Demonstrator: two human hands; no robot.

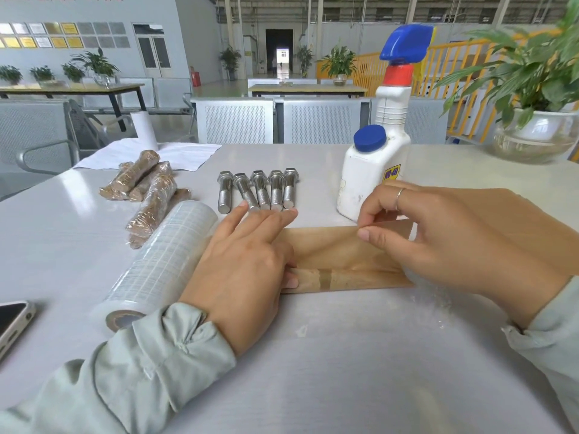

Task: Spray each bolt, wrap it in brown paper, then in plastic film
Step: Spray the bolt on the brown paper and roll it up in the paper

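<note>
A sheet of brown paper (338, 245) lies on the white table in front of me, with a paper-rolled bolt (351, 277) along its near edge. My left hand (241, 264) rests on the sheet's left end, fingers stretched out, thumb against the roll. My right hand (445, 236) pinches the far right edge of the paper between thumb and forefinger. Several bare steel bolts (258, 192) lie in a row just beyond. A white WD-40 spray bottle (376, 164) with a blue trigger stands at the right. A roll of plastic film (156, 267) lies left of my hand.
Several finished bundles (147, 195) wrapped in paper and film are piled at the left. A white sheet (175, 155) and paper roll (144, 130) sit behind them. A phone (12, 324) lies at the left edge. A potted plant in a glass bowl (535, 136) stands far right.
</note>
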